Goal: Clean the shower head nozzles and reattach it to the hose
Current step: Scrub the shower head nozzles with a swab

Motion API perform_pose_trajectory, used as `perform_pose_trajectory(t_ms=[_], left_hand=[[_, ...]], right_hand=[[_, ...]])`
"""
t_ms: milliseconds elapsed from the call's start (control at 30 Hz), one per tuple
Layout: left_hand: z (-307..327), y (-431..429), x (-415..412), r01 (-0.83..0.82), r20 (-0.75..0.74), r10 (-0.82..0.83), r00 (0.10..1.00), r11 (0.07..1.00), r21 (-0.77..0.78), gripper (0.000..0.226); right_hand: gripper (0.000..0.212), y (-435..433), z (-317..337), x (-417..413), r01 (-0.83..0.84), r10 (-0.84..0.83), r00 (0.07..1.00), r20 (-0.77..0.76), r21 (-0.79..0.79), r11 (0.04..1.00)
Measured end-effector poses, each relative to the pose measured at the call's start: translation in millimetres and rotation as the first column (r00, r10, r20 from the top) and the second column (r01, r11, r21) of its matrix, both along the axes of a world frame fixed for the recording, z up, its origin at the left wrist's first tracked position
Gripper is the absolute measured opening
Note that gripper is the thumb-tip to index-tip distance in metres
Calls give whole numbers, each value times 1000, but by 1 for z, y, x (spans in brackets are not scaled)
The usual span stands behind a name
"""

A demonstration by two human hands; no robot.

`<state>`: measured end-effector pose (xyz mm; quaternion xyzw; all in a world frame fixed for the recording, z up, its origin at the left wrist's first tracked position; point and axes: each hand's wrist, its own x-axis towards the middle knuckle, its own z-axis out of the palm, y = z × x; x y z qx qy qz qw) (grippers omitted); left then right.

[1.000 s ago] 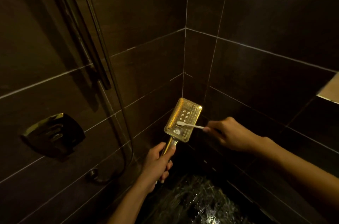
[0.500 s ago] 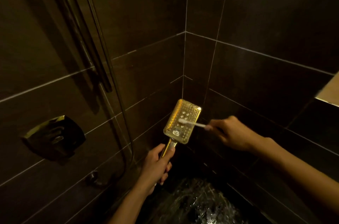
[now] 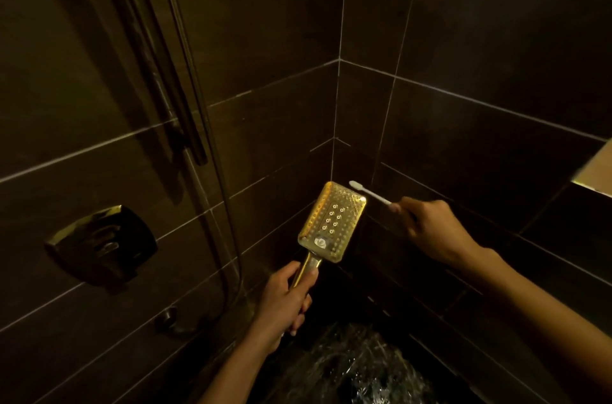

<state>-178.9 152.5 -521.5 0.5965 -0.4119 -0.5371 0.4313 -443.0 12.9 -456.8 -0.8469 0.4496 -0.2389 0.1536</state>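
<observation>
A gold rectangular shower head (image 3: pixel 332 221) faces me in the tiled corner, its nozzle face up and toward me. My left hand (image 3: pixel 284 299) grips its handle from below. My right hand (image 3: pixel 430 228) pinches a thin white brush (image 3: pixel 367 192) whose tip sits just above the head's top right corner, off the nozzle face. The shower hose (image 3: pixel 195 99) hangs down the left wall and curves to a wall outlet (image 3: pixel 169 317), apart from the head.
A slide rail (image 3: pixel 149 49) runs down the left wall beside the hose. A metal mixer handle (image 3: pixel 102 246) juts from the left wall. A dark, wet floor (image 3: pixel 357 367) glistens below my hands. A pale ledge (image 3: pixel 596 172) shows at the right edge.
My right hand lifted the brush off the nozzle face, up and to the right past the head's top corner. The shower head and my left hand stayed almost still.
</observation>
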Motion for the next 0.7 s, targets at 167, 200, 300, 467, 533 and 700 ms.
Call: perform_pose_trajectory(t_ms=[167, 200, 300, 467, 533, 700], left_hand=[[-2, -2, 3, -11, 7, 11, 1000, 1000, 16, 19], [-3, -2, 3, -14, 11, 14, 1000, 1000, 22, 19], [-4, -1, 3, -17, 13, 17, 1000, 999, 30, 19], [1, -1, 2, -18, 27, 18, 999, 1000, -6, 21], [2, -1, 1, -26, 36, 26, 999, 1000, -15, 21], [2, -1, 0, -34, 57, 36, 998, 999, -40, 18]], right_hand=[[26, 14, -7, 13, -211, 218, 975, -54, 114, 971], [27, 10, -6, 12, -127, 128, 992, -21, 47, 991], [25, 8, -5, 13, -76, 77, 997, -9, 14, 997], [30, 11, -8, 23, -135, 135, 990, -42, 5, 991], [21, 6, -3, 22, -35, 35, 999, 9, -39, 999], [29, 17, -10, 31, -274, 279, 958, -67, 81, 958]])
